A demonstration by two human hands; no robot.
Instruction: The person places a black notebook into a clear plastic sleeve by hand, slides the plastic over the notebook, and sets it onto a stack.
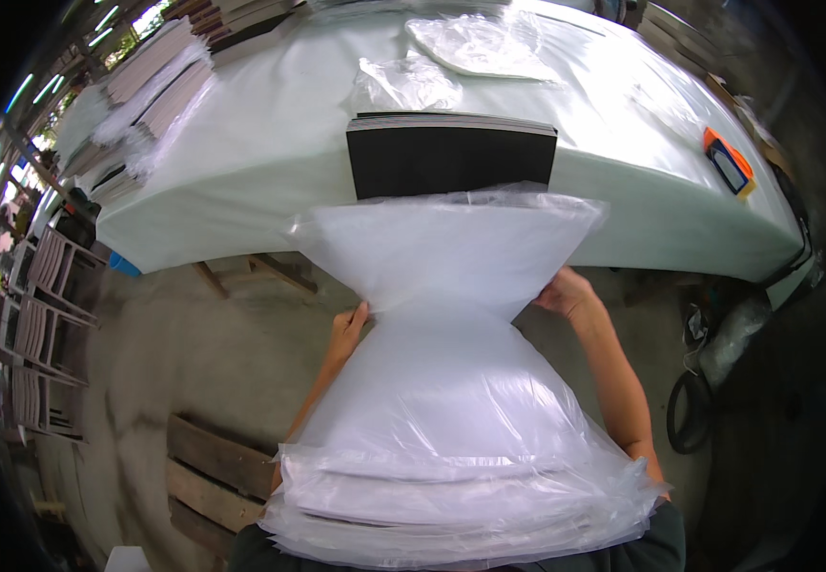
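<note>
A big bundle of white sheets in clear plastic [442, 381] is held in front of me, bowed and narrowed at its middle. Its near end, with several loose plastic edges, lies against my body. The far end flares out toward the table. My left hand [349, 326] is closed on the left edge at the narrow part, thumb up. On the opposite edge my right hand [564, 294] grips the bundle, its fingers partly hidden behind it. Just beyond the far end, a black-faced stack of flat sheets [451, 157] rests at the table's near edge.
A table with a pale cloth [241, 153] stands ahead. On it are crumpled clear plastic bags [480, 46], an orange and blue item [728, 164] at right, and tall paper stacks [151, 91] at left. A wooden slatted seat [213, 467] and several chairs [51, 324] stand on the left.
</note>
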